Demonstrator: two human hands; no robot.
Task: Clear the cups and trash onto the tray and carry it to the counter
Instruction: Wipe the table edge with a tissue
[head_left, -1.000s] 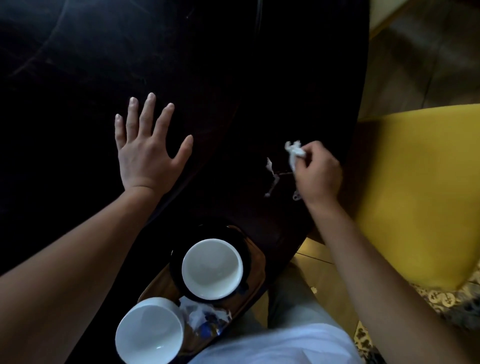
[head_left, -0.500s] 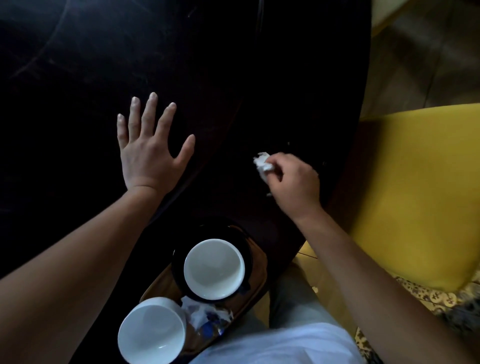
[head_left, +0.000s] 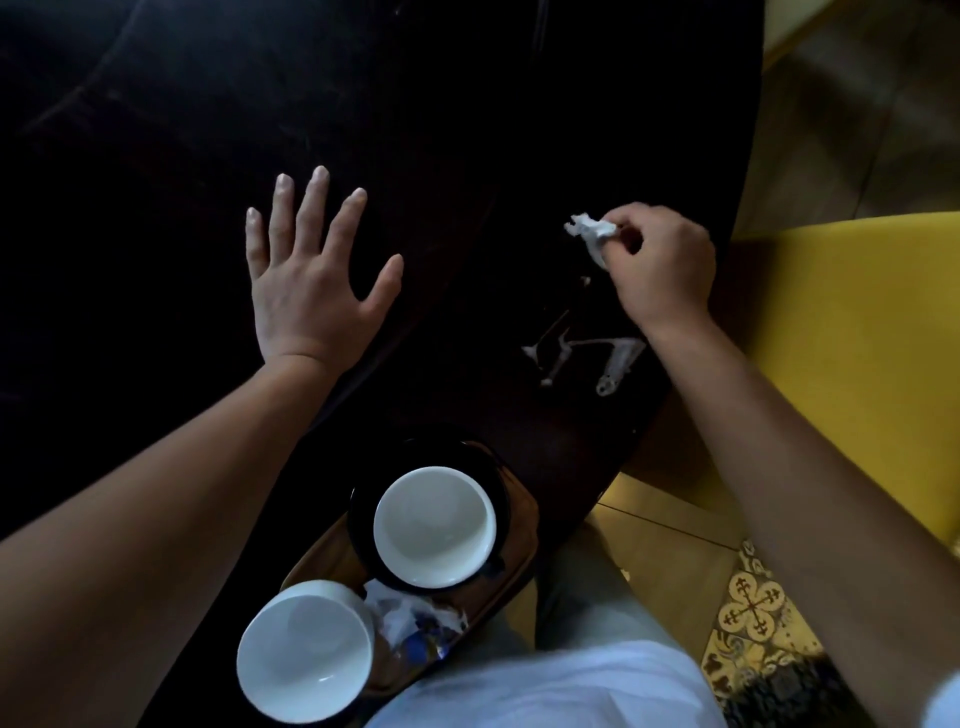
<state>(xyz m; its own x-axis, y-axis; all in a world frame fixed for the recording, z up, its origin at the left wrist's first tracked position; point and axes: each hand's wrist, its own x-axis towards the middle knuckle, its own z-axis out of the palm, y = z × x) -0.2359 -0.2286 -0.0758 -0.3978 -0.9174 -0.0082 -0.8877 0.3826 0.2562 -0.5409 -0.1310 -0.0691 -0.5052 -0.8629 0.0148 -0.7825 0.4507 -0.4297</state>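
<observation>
White ceramic sits nearest you: one empty cup (head_left: 306, 659) at the near end of the wooden tray (head_left: 511, 587), well below your left wrist. Crumpled wrappers (head_left: 415, 621), white with a bit of blue, lie on the tray just beside that cup. A second white cup (head_left: 435, 526) stands on a black saucer (head_left: 363, 525) at the tray's far end, between your two forearms and closer to you than either hand. The tray rests on the near edge of the dark table (head_left: 156, 130).

Pale wet streaks (head_left: 582, 353) mark the tabletop just below your right hand (head_left: 662, 267), beside your right wrist. Whether they are liquid or thin scraps cannot be told.

Your right hand is curled, fingertips pinched on a small wad of white tissue (head_left: 592, 234) that juts out to the hand's left. Whether the wad touches the table cannot be told.

Your left hand (head_left: 311, 280) lies flat on the table, palm down, fingers spread, holding nothing. It is well apart from the right hand and from the tissue.

To the right of your right arm is a yellow seat (head_left: 857, 338), with patterned floor tile (head_left: 753, 608) below it. The far tabletop beyond both hands is too dark to read.
</observation>
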